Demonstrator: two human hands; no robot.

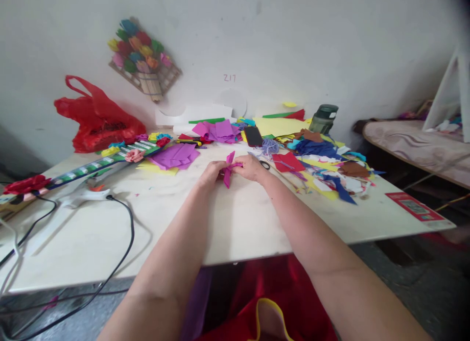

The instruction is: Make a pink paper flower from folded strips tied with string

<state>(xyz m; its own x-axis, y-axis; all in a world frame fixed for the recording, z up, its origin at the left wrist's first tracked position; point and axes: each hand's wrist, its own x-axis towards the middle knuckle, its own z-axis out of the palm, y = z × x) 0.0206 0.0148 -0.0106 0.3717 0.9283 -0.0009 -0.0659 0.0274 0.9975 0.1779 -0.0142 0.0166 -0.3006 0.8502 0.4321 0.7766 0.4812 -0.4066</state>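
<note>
Hands pinch a folded magenta paper strip above the table: left hand and right hand grip its middle, long axis near-to-far, tilted slightly right.

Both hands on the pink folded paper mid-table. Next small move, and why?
Probably pinch the middle tighter and fan the ends apart. The left hand and right hand meet on the pink folded paper, held just above the table; its ends stick out above and below the grip, bow-like. How tight the pinch is cannot be seen.
</note>
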